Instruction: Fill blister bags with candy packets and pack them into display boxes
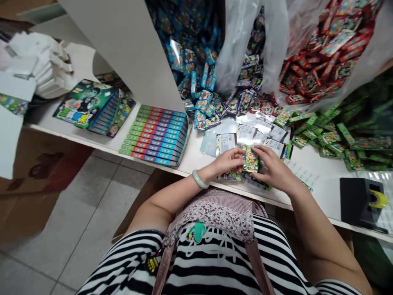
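Note:
Both hands meet over the front edge of a white table (196, 153). My left hand (226, 162), with a pale jade bangle on the wrist, and my right hand (273, 168) each pinch a side of a small green card packet (251, 160), held upright between the fingers. Under the hands lie more green packets and clear plastic sleeves (245, 135) with printed white cards. Both hands are closed on the packet.
A pile of blue packets (199, 94) lies behind, red packets (319, 57) in a clear bag at upper right, green packets (337, 135) at right. Stacked striped boxes (156, 135) and a green display box (89, 106) sit left. A black tape dispenser (362, 200) stands right.

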### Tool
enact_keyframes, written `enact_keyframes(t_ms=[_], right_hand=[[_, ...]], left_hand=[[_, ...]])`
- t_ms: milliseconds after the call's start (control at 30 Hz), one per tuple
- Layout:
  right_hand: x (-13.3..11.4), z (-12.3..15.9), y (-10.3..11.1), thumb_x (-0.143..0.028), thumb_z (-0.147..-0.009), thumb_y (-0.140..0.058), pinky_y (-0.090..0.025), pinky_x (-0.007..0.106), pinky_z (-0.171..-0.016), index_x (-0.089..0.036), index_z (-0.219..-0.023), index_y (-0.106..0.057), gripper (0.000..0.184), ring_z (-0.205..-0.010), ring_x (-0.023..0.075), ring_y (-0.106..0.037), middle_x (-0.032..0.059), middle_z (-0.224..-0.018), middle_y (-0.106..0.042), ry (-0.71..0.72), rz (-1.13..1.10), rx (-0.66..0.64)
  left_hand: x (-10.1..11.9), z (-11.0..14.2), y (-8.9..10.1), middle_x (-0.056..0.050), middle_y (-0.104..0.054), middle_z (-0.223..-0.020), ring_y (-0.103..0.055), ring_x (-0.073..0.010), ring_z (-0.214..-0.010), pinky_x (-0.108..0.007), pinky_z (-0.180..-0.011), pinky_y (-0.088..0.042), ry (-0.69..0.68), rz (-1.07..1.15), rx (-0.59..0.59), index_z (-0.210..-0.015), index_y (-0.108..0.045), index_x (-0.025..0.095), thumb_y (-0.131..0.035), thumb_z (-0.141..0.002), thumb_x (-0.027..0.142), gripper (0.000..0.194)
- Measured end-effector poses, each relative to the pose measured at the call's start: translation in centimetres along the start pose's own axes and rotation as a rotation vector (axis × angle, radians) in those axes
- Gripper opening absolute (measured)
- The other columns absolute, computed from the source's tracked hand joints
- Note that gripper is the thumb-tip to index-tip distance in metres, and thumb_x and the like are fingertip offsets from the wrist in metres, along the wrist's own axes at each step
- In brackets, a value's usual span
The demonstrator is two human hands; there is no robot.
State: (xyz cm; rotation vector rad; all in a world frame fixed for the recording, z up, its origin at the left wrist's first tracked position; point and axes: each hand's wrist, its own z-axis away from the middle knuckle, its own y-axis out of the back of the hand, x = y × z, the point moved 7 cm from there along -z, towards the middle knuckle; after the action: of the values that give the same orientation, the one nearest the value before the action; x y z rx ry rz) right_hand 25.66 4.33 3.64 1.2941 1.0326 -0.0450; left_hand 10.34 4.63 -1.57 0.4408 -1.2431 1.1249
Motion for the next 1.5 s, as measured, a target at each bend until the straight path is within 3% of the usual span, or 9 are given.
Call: enact_keyframes(t_ms=[200, 267, 400, 500, 633, 1000, 1133, 1300, 1500], right_hand=[[1.7, 1.4, 1.1, -0.042, -0.083, -0.072, -0.045, 0.053, -0.109, -0.026, -0.145, -0.047, 0.069, -0.130, 0.0352, -0.051, 0.0150, -0.139, -0.050, -0.102, 0.095, 0.119], [2.1, 1.9, 1.2, -0.046, -0.082, -0.073, -0.046, 0.052, -0.108, -0.027, -0.145, -0.047, 0.071, -0.128, 0.0347, -0.052, 0.0145, -0.138, -0.050, -0.133, 0.085, 0.137], [2.0, 2.3, 1.2, -0.050, -0.082, -0.073, -0.051, 0.049, -0.103, -0.027, -0.144, -0.049, 0.071, -0.127, 0.0331, -0.053, 0.0137, -0.135, -0.052, -0.124, 0.018, 0.173], [2.3, 2.1, 1.1, -0.051, -0.083, -0.073, -0.054, 0.046, -0.099, -0.029, -0.145, -0.049, 0.070, -0.131, 0.0331, -0.050, 0.0132, -0.141, -0.049, -0.111, -0.072, 0.199], [3.7, 1.8, 0.4, -0.054, -0.082, -0.073, -0.055, 0.042, -0.097, -0.031, -0.143, -0.050, 0.070, -0.134, 0.0317, -0.050, 0.0114, -0.148, -0.046, -0.136, -0.291, 0.218], [4.5, 3.2, -1.4, -0.052, -0.085, -0.070, -0.044, 0.051, -0.111, -0.029, -0.143, -0.051, 0.065, -0.140, 0.0325, -0.045, 0.0130, -0.148, -0.049, -0.136, -0.181, 0.184], [4.0, 2.9, -1.5, -0.052, -0.086, -0.069, -0.039, 0.052, -0.115, -0.028, -0.143, -0.049, 0.065, -0.140, 0.0319, -0.044, 0.0131, -0.148, -0.049, -0.116, -0.141, 0.171], [2.6, 1.5, -3.0, -0.048, -0.086, -0.069, -0.041, 0.054, -0.114, -0.028, -0.145, -0.047, 0.065, -0.140, 0.0328, -0.045, 0.0136, -0.149, -0.047, -0.072, -0.093, 0.046], [1.3, 1.0, -4.8, -0.040, -0.083, -0.071, -0.044, 0.061, -0.107, -0.027, -0.145, -0.047, 0.068, -0.136, 0.0387, -0.048, 0.0160, -0.149, -0.048, -0.077, 0.088, -0.012]], left_hand=[[3.8, 2.8, 8.5, -0.005, -0.065, -0.093, -0.063, -0.0159, -0.083, -0.029, -0.075, -0.052, -0.306, -0.600, 0.394, -0.121, -0.057, 0.018, -0.067, -0.085, 0.030, 0.039], [4.4, 3.7, 9.8, -0.010, -0.066, -0.112, -0.062, -0.0218, -0.105, -0.037, -0.095, -0.051, -0.358, -0.906, 0.344, -0.130, -0.055, 0.020, -0.062, -0.086, 0.020, 0.044], [2.9, 4.6, 6.9, -0.013, -0.038, -0.158, -0.029, -0.0345, -0.149, -0.057, -0.119, -0.030, -0.415, -1.427, -0.047, -0.152, -0.036, 0.026, -0.050, -0.080, -0.001, 0.078], [2.0, 4.4, 3.6, -0.011, -0.020, -0.167, -0.014, -0.0391, -0.155, -0.065, -0.120, -0.023, -0.402, -1.617, -0.258, -0.158, -0.025, 0.031, -0.048, -0.083, -0.002, 0.085], [2.2, 2.8, 1.6, -0.006, -0.024, -0.167, -0.015, -0.0352, -0.155, -0.061, -0.123, -0.020, -0.371, -1.740, -0.383, -0.155, -0.031, 0.034, -0.048, -0.088, 0.004, 0.076], [2.3, 3.1, 2.2, -0.005, -0.029, -0.165, -0.020, -0.0322, -0.155, -0.059, -0.123, -0.021, -0.378, -1.717, -0.417, -0.152, -0.037, 0.037, -0.044, -0.092, 0.005, 0.069], [4.1, 2.2, 5.4, -0.009, -0.034, -0.162, -0.030, -0.0269, -0.151, -0.051, -0.123, -0.028, -0.367, -1.492, -0.134, -0.156, -0.030, 0.030, -0.045, -0.088, 0.004, 0.073], [4.6, -1.7, 10.4, -0.020, -0.054, -0.139, -0.047, -0.0331, -0.133, -0.050, -0.116, -0.035, -0.217, -1.270, 0.366, -0.140, -0.051, 0.009, -0.060, -0.090, 0.035, 0.057], [3.6, -2.5, 10.1, -0.010, -0.063, -0.112, -0.055, -0.0268, -0.114, -0.046, -0.107, -0.042, -0.217, -1.033, 0.308, -0.101, -0.065, 0.016, -0.071, -0.078, 0.029, 0.027]])
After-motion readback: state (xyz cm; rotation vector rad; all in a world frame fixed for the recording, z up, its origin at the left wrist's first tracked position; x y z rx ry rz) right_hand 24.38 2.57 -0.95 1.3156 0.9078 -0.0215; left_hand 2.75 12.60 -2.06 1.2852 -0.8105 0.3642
